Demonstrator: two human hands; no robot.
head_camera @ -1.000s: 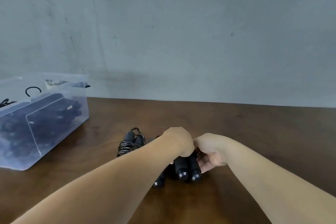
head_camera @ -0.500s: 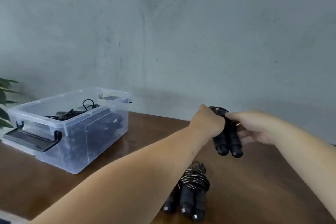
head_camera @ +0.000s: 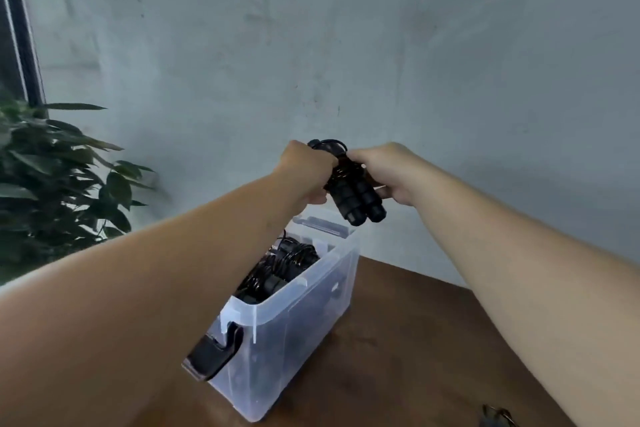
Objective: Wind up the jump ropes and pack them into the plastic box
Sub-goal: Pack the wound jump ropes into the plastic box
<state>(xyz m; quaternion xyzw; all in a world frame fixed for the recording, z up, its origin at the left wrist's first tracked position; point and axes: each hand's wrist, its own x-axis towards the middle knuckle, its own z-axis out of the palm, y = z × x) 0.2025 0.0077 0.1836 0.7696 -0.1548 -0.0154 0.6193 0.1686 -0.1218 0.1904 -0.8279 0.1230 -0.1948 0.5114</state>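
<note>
A wound black jump rope (head_camera: pixel 353 196) hangs in the air, its two handles pointing down and to the right, above the far end of the clear plastic box (head_camera: pixel 304 319). My left hand (head_camera: pixel 306 172) grips its upper left side and my right hand (head_camera: pixel 384 172) holds its right side. Inside the box lie several wound black ropes (head_camera: pixel 277 270). The tip of another black rope (head_camera: pixel 495 418) shows on the table at the bottom edge.
The box stands on a brown wooden table (head_camera: pixel 408 340) and has a black latch handle (head_camera: pixel 214 355) at its near end. A leafy green plant (head_camera: pixel 59 184) stands at the left. A grey wall rises behind the table.
Both hands lifted the wound rope off the table and carried it left, over the plastic box. The view swung left, so the other rope on the table slid to the bottom right edge.
</note>
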